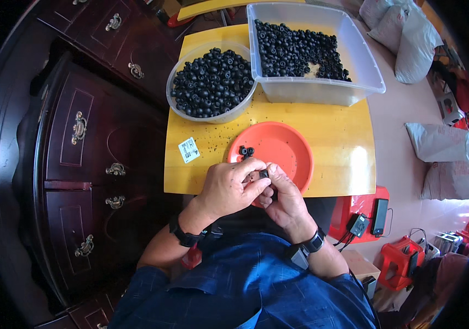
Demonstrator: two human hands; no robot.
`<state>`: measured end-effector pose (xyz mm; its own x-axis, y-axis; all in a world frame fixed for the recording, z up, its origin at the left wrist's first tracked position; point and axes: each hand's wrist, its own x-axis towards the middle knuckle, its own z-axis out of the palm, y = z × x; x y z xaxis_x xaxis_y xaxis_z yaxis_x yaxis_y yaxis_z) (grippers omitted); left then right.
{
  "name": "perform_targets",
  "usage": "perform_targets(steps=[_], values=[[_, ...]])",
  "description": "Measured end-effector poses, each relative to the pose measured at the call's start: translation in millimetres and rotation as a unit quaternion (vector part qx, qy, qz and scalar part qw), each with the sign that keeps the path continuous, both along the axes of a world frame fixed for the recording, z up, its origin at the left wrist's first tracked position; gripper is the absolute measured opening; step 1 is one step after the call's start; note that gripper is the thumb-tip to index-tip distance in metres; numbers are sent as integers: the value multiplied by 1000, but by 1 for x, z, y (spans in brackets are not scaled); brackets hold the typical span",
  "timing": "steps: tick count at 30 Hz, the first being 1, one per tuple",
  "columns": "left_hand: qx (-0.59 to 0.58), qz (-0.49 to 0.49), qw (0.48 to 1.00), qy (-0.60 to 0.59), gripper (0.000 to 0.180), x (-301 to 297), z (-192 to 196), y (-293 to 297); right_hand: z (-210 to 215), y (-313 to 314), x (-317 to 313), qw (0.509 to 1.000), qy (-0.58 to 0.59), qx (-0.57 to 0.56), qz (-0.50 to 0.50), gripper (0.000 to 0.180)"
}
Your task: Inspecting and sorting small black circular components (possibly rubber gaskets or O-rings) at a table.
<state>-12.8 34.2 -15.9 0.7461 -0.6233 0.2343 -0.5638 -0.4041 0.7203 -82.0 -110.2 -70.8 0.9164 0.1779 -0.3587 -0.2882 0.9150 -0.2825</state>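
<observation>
Left hand [226,186]: its grip is pinching a small dark piece [263,174] (partly hidden by the fingers).
Right hand [287,203]: its grip is pinching the same piece from the other side.
Small dark piece: the hands are holding it above the orange basin [284,143].
Orange basin: sitting on the yellow worktop [344,148], holding a few black pieces [246,152].
Round tub [232,115], rectangular bin [322,94]: standing beyond, holding many more.
</observation>
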Motion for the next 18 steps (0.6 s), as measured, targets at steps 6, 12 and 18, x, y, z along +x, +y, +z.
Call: perform_targets(steps=[6, 12, 18], values=[[24, 116, 980, -162, 24, 65, 28, -6, 4, -11, 2, 998, 43, 34, 18, 22], [57, 142, 976, -153, 26, 72, 27, 1, 8, -15, 3, 997, 47, 54, -13, 25], [72, -23, 996, 54, 31, -5, 17, -6, 15, -11, 9, 998, 15, 62, 4, 37]])
